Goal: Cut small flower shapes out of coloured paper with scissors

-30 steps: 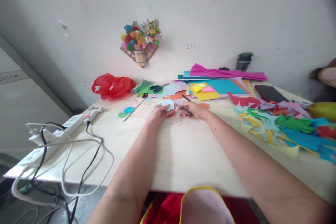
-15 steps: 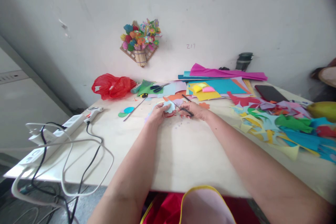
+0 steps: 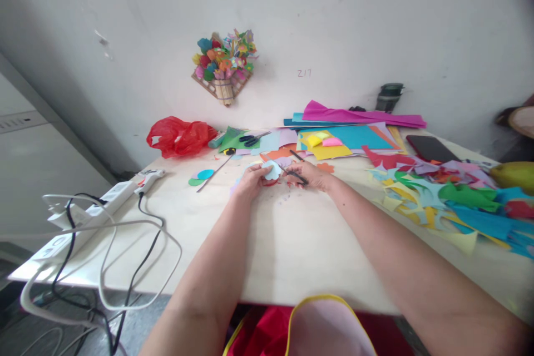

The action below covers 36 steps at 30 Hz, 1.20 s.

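Pinched in my left hand [image 3: 252, 179] is a small pale blue paper flower [image 3: 273, 170] with a scalloped edge. My right hand [image 3: 311, 174] is closed on dark-handled scissors [image 3: 297, 177], whose blades point left toward the flower's edge. Whether the blades touch the paper I cannot tell. An orange paper flower [image 3: 326, 168] lies just beyond my right hand. Tiny paper bits [image 3: 285, 198] are scattered on the table below the hands. To the left lie a blue paper disc [image 3: 205, 174] and a green paper disc [image 3: 194, 182], partly overlapping.
Paper scraps [image 3: 434, 194] cover the table's right side, with a phone [image 3: 431, 148] behind them. Coloured sheets [image 3: 362, 138], a second pair of scissors [image 3: 252, 139] and a red plastic bag [image 3: 179, 137] line the back. Power strips [image 3: 94, 214] with loose cables occupy the left edge.
The paper flower has turned slightly in my left hand and sits a little further right, showing more of its face. My right hand and the scissors have hardly moved.
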### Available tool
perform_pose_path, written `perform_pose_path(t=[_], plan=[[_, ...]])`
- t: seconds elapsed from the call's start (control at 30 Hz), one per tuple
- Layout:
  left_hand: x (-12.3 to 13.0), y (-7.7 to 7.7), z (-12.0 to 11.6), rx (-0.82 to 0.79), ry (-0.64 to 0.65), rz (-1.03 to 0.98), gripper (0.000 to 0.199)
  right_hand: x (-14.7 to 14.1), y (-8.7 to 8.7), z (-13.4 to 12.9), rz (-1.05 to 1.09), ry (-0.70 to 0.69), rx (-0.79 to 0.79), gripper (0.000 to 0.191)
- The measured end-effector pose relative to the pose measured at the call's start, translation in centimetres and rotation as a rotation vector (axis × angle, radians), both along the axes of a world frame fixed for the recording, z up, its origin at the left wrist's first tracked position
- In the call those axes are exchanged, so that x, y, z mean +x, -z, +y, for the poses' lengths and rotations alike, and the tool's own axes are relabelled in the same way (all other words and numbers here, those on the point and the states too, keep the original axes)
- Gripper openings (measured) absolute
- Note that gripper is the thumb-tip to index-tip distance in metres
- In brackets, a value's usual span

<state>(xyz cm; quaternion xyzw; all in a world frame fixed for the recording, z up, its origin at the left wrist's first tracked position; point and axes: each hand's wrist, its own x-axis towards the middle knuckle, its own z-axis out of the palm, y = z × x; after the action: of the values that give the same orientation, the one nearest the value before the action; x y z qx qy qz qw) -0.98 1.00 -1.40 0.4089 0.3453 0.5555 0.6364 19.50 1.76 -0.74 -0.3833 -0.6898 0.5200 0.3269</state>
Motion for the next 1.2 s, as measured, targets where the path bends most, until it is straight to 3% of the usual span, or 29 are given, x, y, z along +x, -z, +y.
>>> perform_pose_path(t=[0.37, 0.83, 1.2], plan=[[0.0, 0.1, 0.0, 0.015, -0.008, 0.004, 0.025, 0.1, 0.2, 0.2, -0.005, 0.000, 0.016, 0.030], [-0.1, 0.3, 0.3, 0.044, -0.026, -0.020, 0.030, 0.2, -0.8, -0.4, -0.002, -0.001, -0.054, 0.022], [-0.2, 0.4, 0.5, 0.030, -0.036, -0.014, 0.032, 0.2, -0.2, 0.1, 0.026, -0.002, -0.076, 0.017]])
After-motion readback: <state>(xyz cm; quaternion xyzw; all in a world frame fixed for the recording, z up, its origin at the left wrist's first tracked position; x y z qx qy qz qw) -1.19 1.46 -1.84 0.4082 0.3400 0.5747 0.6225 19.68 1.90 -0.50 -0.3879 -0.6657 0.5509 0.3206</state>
